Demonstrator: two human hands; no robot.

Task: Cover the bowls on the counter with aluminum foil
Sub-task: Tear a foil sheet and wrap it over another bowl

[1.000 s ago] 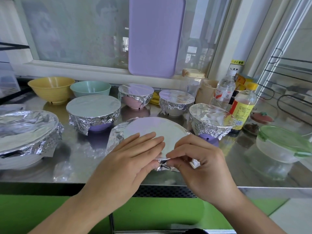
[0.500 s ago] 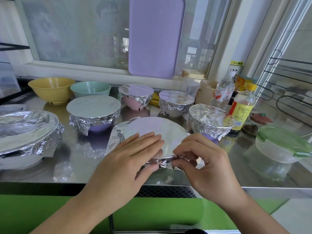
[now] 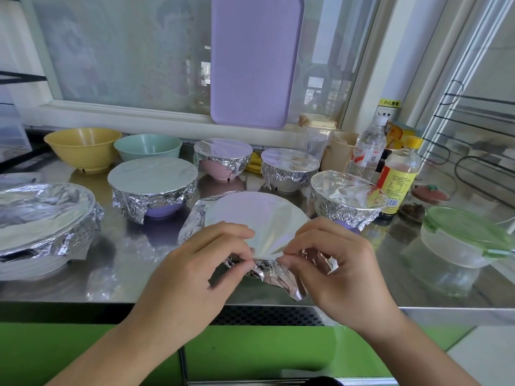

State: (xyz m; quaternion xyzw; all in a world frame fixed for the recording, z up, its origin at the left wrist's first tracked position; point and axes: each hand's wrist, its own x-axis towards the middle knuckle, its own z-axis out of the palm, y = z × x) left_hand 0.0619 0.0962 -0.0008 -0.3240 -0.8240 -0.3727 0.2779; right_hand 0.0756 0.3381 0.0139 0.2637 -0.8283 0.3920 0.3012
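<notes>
At the bench's near edge, the fingers (image 3: 237, 240) of the left hand (image 3: 192, 277) are curled and pinch the crumpled hem of the foil sheet (image 3: 255, 218) against the near rim of the bowl under it; the right hand (image 3: 337, 268) mirrors this just beside it, thumb and forefinger nipping the same loose fold, with a flap of foil hanging below its fingertips. Both forearms come up from the bottom of the view, wrists slightly bent, palms turned down and toward each other. The foil lies flat and taut across the top of this bowl and is folded down on its left side; the bowl itself is hidden. Counting bowls on the bench: six wear foil, namely the one being wrapped, a large white bowl (image 3: 33, 263) at the left edge, a purple bowl (image 3: 160, 211) behind and left of the hands, a pink bowl (image 3: 216, 169) and a white bowl (image 3: 284, 185) further back, and another foil-capped bowl (image 3: 345, 201) to the right. Two stand uncovered toward the far left corner: a yellow bowl (image 3: 83, 151) and a teal bowl (image 3: 147, 147), side by side. Toward the right edge stand two bottles, a clear water bottle (image 3: 367, 151) and a yellow-capped bottle (image 3: 398, 179), and one green-lidded container (image 3: 468, 238). One lilac cutting board (image 3: 255, 59) leans against the window behind the bench (image 3: 139, 246).
</notes>
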